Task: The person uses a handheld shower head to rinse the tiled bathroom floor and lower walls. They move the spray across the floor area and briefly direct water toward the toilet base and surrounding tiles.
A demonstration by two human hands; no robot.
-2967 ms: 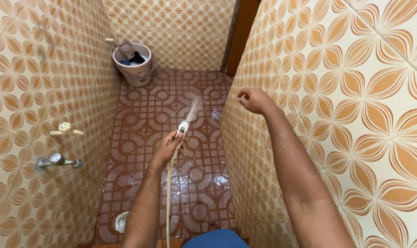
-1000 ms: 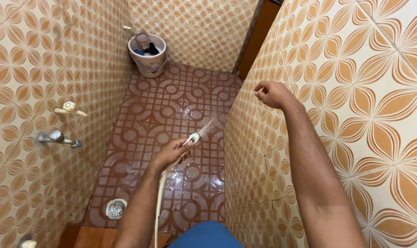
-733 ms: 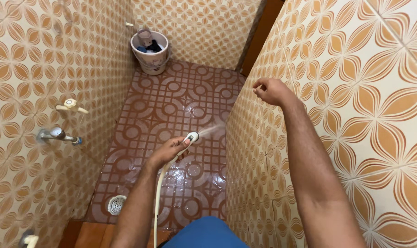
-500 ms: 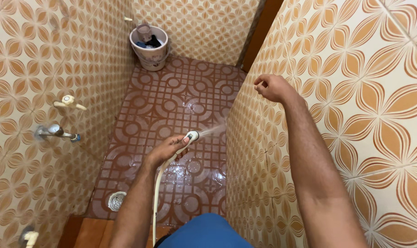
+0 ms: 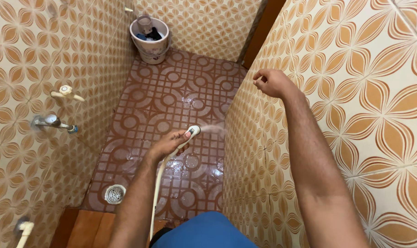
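My left hand (image 5: 167, 144) grips a white hand sprayer (image 5: 193, 131) on a pale hose (image 5: 156, 188) that runs down along my forearm. Water jets from the nozzle to the right, onto the lower part of the orange-patterned tiled wall (image 5: 245, 138). My right hand (image 5: 271, 83) is a loose fist with nothing in it, its knuckles against that same wall higher up. The brown patterned floor (image 5: 171, 101) is wet and glossy below the sprayer.
A white bucket (image 5: 149, 39) holding a small cup and dark items stands in the far left corner. Two taps (image 5: 57, 122) stick out of the left wall, and a third fitting (image 5: 24, 228) is at bottom left. A round floor drain (image 5: 114, 194) lies near left.
The sprayer has swung from pointing ahead at the floor to pointing right, so the jet now hits the right wall. My right fist has stayed against the wall.
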